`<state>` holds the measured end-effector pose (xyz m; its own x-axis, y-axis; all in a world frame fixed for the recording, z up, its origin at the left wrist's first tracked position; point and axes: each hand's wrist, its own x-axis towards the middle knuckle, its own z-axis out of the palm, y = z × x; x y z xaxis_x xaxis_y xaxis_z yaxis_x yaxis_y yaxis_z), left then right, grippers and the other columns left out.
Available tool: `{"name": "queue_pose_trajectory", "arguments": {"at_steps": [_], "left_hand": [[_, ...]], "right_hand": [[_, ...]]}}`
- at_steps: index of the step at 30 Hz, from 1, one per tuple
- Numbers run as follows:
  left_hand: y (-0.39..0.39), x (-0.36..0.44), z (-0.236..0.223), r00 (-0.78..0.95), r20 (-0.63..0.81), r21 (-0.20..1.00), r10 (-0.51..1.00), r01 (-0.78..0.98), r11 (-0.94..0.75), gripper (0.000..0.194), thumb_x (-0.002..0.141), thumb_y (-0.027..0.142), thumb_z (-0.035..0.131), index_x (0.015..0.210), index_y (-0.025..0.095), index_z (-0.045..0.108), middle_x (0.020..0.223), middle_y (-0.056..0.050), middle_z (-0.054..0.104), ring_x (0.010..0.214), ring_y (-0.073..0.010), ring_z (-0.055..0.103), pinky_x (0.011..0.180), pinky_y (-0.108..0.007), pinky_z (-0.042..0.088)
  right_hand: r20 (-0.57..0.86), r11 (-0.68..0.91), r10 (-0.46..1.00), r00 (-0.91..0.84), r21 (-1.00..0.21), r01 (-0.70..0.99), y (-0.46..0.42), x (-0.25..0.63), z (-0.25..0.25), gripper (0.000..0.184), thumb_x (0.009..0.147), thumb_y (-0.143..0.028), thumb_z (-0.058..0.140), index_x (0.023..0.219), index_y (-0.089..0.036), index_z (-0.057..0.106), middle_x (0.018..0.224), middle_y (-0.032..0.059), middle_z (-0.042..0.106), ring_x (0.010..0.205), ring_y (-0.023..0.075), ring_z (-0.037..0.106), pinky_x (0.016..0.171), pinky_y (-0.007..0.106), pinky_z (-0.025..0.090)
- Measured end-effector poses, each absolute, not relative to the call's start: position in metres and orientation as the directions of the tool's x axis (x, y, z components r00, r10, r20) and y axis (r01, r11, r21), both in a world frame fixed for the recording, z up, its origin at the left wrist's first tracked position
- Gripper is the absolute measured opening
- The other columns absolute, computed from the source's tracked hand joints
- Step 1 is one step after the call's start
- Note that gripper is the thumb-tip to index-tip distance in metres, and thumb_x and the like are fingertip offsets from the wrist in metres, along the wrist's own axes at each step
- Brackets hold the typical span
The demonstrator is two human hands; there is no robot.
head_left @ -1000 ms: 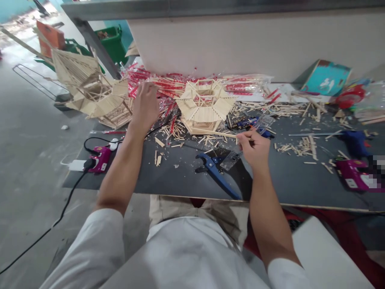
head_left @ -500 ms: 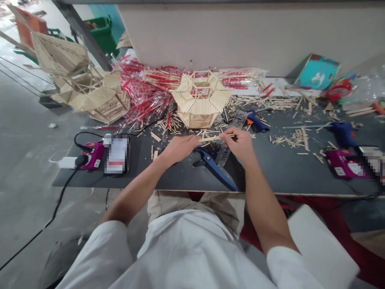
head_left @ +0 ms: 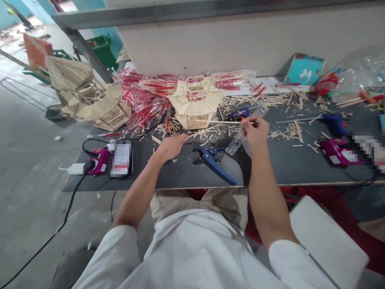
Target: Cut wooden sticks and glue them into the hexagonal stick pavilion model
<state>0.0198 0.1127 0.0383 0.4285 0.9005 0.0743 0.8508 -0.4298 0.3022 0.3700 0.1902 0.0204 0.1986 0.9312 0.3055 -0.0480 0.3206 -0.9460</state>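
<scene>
Around the stick model point(head_left: 197, 107), loose offcuts point(head_left: 170, 126), red-wrapped bundles point(head_left: 135, 96), blue cutter point(head_left: 218, 168) in front

Left phone point(head_left: 121, 160): blurred by pixel blocks.
Left hand point(head_left: 173, 147): fingertips' hold too small to tell.
Long stick point(head_left: 226, 122): partly covered by the grip of the right hand point(head_left: 255, 130).
Black cable point(head_left: 65, 220): cut off at left edge.

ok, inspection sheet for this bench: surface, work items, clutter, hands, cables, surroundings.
Surface: dark benchtop, strewn with wood offcuts.
Work items: stick model, centre; second model, left; wooden strip, contact with stick model unclear.
Clutter: red-and-clear wrapping, blue cutter, phone.
Hands: right hand pinches the wooden strip; left hand among offcuts, grip unclear.
Cables: black cable drops from left purple socket box over front edge.
Surroundings: green bin behind left end; pale panel behind.
</scene>
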Motion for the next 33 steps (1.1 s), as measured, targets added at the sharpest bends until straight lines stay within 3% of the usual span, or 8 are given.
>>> {"name": "queue_pose_trajectory", "arguments": {"at_steps": [3,8,17,21,25,30,33], "left_hand": [[0.112,0.02,0.039,0.498,0.026,0.27,0.867,0.831,-0.486,0.047,0.113,0.045,0.034,0.136,0.027,0.071,0.126,-0.008,0.078,0.114,-0.0239,0.073,0.089,-0.029,0.052],[0.108,0.024,0.044,0.498,-0.055,0.239,0.865,0.848,-0.473,0.046,0.112,0.046,0.038,0.145,0.035,0.069,0.122,-0.006,0.08,0.109,-0.0234,0.074,0.082,-0.026,0.052],[0.106,0.016,0.054,0.481,-0.136,0.28,0.866,0.857,-0.432,0.046,0.111,0.046,0.038,0.141,0.035,0.071,0.133,-0.003,0.078,0.119,-0.0238,0.073,0.096,-0.028,0.053],[0.105,0.015,0.056,0.468,-0.12,0.226,0.876,0.872,-0.435,0.048,0.112,0.045,0.035,0.145,0.028,0.064,0.116,-0.008,0.082,0.101,-0.0272,0.077,0.085,-0.032,0.053],[0.107,0.013,0.054,0.504,-0.118,0.251,0.856,0.849,-0.465,0.039,0.111,0.044,0.035,0.125,0.027,0.068,0.095,-0.006,0.079,0.087,-0.0276,0.075,0.075,-0.033,0.048],[0.109,0.012,0.05,0.521,-0.061,0.292,0.852,0.825,-0.484,0.034,0.11,0.042,0.041,0.11,0.027,0.071,0.104,-0.006,0.079,0.098,-0.0257,0.074,0.078,-0.032,0.048],[0.107,0.014,0.049,0.456,0.0,0.211,0.89,0.87,-0.446,0.034,0.111,0.039,0.041,0.107,0.024,0.071,0.103,-0.007,0.078,0.096,-0.0256,0.073,0.074,-0.032,0.046]], "right_hand": [[0.295,0.349,0.911,0.288,-0.924,-0.157,0.197,0.371,0.02,0.065,0.061,-0.079,0.087,0.069,-0.024,0.054,0.051,-0.0087,0.051,0.038,0.005,0.037,0.038,0.021,0.028],[0.254,0.321,0.924,0.286,-0.921,-0.22,0.195,0.36,0.022,0.068,0.057,-0.079,0.09,0.067,-0.023,0.053,0.05,-0.0087,0.051,0.038,0.0038,0.036,0.037,0.021,0.024],[0.243,0.314,0.923,0.298,-0.924,-0.219,0.195,0.355,0.025,0.069,0.057,-0.08,0.089,0.066,-0.024,0.05,0.049,-0.0089,0.05,0.037,0.0037,0.034,0.037,0.021,0.024],[0.237,0.325,0.906,0.351,-0.921,-0.217,0.196,0.349,0.025,0.07,0.057,-0.081,0.089,0.065,-0.024,0.048,0.049,-0.0092,0.049,0.037,0.0037,0.032,0.036,0.023,0.021],[0.247,0.345,0.876,0.414,-0.921,-0.18,0.197,0.347,0.024,0.071,0.058,-0.082,0.087,0.066,-0.025,0.046,0.051,-0.0091,0.047,0.038,0.0043,0.032,0.038,0.024,0.022],[0.281,0.344,0.877,0.389,-0.933,-0.104,0.197,0.346,0.022,0.071,0.064,-0.087,0.08,0.067,-0.026,0.044,0.053,-0.0083,0.046,0.039,0.0057,0.031,0.038,0.027,0.023],[0.265,0.342,0.882,0.389,-0.929,-0.142,0.196,0.344,0.022,0.07,0.062,-0.084,0.084,0.067,-0.025,0.047,0.053,-0.0082,0.047,0.04,0.0054,0.032,0.039,0.026,0.023]]}}
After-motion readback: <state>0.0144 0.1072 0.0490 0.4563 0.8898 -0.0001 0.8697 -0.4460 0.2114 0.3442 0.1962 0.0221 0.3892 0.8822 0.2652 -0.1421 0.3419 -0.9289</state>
